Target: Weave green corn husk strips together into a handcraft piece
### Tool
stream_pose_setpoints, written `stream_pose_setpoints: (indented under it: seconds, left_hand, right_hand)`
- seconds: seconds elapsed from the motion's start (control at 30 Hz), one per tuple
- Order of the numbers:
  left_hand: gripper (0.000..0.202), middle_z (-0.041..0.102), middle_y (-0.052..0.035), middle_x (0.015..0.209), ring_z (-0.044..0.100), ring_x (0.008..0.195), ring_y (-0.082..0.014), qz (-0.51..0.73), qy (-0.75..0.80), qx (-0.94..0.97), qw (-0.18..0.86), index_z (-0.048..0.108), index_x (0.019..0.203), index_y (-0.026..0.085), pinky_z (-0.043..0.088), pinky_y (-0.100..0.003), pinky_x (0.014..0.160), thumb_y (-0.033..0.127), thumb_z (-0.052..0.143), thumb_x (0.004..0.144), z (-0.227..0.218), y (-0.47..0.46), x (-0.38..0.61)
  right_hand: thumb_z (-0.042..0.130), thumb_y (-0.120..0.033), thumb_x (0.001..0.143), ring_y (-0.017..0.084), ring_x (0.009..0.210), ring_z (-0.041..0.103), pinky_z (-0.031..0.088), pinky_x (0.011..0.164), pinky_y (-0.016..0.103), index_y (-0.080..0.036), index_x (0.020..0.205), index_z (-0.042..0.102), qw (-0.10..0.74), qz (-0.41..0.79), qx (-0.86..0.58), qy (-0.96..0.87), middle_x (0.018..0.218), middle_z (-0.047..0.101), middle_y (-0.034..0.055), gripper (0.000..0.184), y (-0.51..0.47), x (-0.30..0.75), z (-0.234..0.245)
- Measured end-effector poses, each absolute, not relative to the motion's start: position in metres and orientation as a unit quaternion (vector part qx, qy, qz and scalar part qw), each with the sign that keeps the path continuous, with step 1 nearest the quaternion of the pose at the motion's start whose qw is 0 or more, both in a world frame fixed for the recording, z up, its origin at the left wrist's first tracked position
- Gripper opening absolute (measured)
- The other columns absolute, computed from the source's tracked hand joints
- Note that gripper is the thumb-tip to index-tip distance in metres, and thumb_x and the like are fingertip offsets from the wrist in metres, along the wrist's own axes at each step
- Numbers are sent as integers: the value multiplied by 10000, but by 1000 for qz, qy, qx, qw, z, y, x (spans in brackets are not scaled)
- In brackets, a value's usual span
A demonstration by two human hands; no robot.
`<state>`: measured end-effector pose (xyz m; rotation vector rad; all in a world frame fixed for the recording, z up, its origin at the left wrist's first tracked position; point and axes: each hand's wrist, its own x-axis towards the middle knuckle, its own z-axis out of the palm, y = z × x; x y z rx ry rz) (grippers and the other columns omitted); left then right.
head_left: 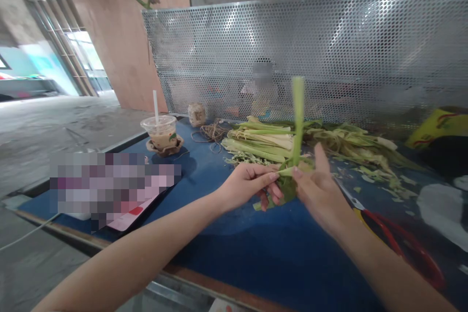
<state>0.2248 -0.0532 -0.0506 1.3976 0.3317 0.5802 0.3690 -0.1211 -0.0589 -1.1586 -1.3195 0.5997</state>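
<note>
My left hand pinches the leafy lower part of a green stalk above the middle of the table. My right hand grips the same stalk from the other side with its thumb, and one finger points upward. The stalk stands upright between the hands, its top smeared by motion. Dark green leaf shows between and below my fingers. Behind the hands lies a pile of pale green stalks. Scissors with red handles lie close by my right forearm, which partly covers them.
An iced drink with a straw stands in a cardboard holder at the left. Beyond it are a jar and tangled twine. A pink-screened device lies near the left edge. Withered leaves lie before the perforated metal screen.
</note>
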Motion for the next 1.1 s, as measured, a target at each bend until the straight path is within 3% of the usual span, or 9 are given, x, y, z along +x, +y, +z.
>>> stream_pose_setpoints:
  seconds: [0.07,0.17,0.27,0.37,0.53,0.77,1.1]
  left_hand:
    - [271,619,-35,575,548,419,-75,251,155,641,709,591,669,73,461,-180,383,331,591,751,-51,-54,225]
    - [228,614,-23,560,580,451,-96,251,159,657,693,549,794,90,466,-179,396,314,579,763,-53,-54,225]
    - [298,630,-5,581,614,484,-139,266,161,659,685,373,964,157,449,-182,363,284,567,776,-55,-53,225]
    - [302,625,13,573,573,411,-120,253,167,671,677,256,959,200,363,-141,306,280,510,816,-55,-53,225]
    - [244,614,4,679,525,456,-65,245,144,663,693,253,955,209,335,-124,343,267,465,849,-53,-57,226]
    - [257,633,-37,744,627,612,-133,238,132,699,661,233,984,210,422,-161,406,277,447,858,-51,-58,225]
    - [288,643,-56,761,644,639,-160,189,151,734,634,221,1053,209,349,-131,332,299,419,865,-41,-61,218]
  right_hand:
    - [500,-408,813,171,672,635,555,635,366,-300,1399,28,581,359,-470,-559,933,647,46,760,-120,366,-60]
    - [596,-333,760,147,563,590,547,594,339,-242,1369,227,536,420,-453,-575,717,605,-13,718,-120,364,-60]
    - [637,-299,724,185,674,626,550,623,346,-209,1311,354,537,396,-470,-578,774,634,25,658,-119,366,-60]
    - [653,-300,710,204,785,634,547,702,358,-211,1280,398,552,383,-478,-566,927,644,59,631,-116,370,-60]
    - [672,-265,696,115,496,566,544,535,301,-226,1305,341,565,396,-446,-571,745,625,-17,694,-114,373,-60]
    - [667,-294,699,182,796,647,539,743,334,-197,1221,429,600,292,-481,-569,824,675,19,581,-112,384,-58]
    - [736,-301,616,182,751,648,544,615,280,-230,1124,540,690,228,-520,-449,834,689,20,549,-107,422,-41]
